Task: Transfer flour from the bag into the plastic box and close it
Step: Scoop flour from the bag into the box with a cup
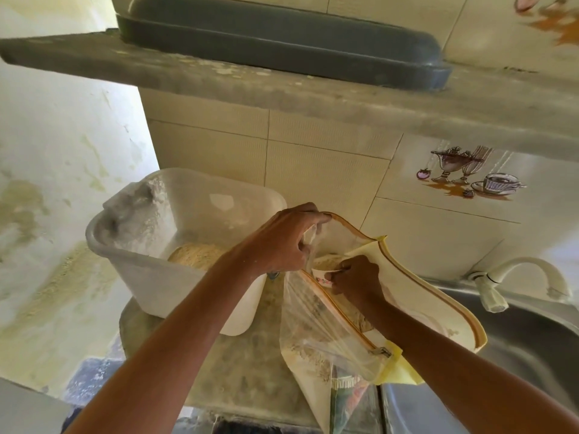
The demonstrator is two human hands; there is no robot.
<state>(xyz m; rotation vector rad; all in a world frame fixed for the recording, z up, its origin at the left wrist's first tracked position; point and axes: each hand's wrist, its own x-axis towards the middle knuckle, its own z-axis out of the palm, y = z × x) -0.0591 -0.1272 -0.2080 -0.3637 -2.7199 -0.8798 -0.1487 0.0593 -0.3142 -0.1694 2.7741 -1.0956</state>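
Left hand pinches the bag's zippered rim, holding it open beside the plastic box on the counter. Right hand, inside the bag, grips a small cup. Flour already sits in the box.

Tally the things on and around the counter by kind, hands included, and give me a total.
Hands: 2 (left hand, right hand)
Boxes: 1 (plastic box)
Bags: 1 (bag)
Cups: 1 (cup, in the right hand)
Taps: 1 (tap)
Sinks: 1 (sink)
Total: 7
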